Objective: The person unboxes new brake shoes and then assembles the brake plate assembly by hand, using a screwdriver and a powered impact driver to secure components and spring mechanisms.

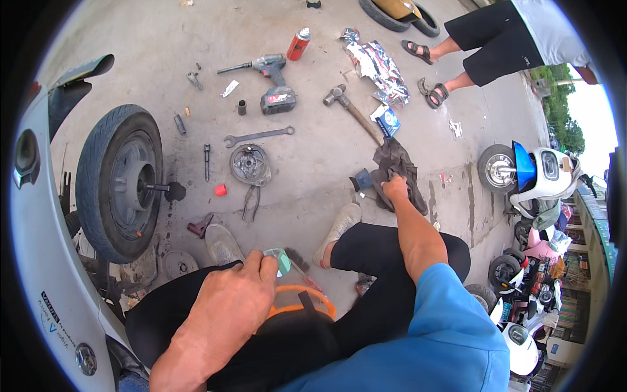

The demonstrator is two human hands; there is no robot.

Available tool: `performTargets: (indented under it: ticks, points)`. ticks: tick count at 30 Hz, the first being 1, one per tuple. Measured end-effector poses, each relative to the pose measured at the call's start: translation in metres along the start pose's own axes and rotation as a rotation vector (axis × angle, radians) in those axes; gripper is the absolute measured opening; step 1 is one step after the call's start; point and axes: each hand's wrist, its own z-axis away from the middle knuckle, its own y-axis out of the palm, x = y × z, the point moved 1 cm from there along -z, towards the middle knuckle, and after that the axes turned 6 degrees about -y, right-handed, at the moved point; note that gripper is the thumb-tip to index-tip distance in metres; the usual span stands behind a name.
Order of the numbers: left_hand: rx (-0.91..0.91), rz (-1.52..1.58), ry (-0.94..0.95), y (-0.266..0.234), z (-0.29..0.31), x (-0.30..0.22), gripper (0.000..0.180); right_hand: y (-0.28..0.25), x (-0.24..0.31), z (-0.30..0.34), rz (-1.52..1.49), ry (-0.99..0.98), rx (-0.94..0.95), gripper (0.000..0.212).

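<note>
With the right hand (395, 188) stretched out, its grip closed on the dark rag (398, 171), and the left hand (238, 297) pinching a small green piece (282, 260), that piece could slip to the concrete floor (313, 170)

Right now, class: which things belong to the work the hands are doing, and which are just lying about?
In hand:
- right hand on dark rag
- left hand holding small green-tinted piece

Lying about:
- cordless drill
- hammer
- spanner
- spray can
- pliers
</note>
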Motion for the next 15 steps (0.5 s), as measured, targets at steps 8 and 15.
performTargets:
  ticks: [8, 15]
  points:
    - [0.019, -0.134, -0.034, 0.023, -0.018, 0.01, 0.015, 0.03, -0.022, -0.061, 0.009, 0.044, -0.034, 0.054]
    - [0.11, -0.08, -0.061, 0.027, -0.028, -0.004, 0.022, 0.048, -0.043, -0.082, -0.16, 0.066, -0.001, 0.058]
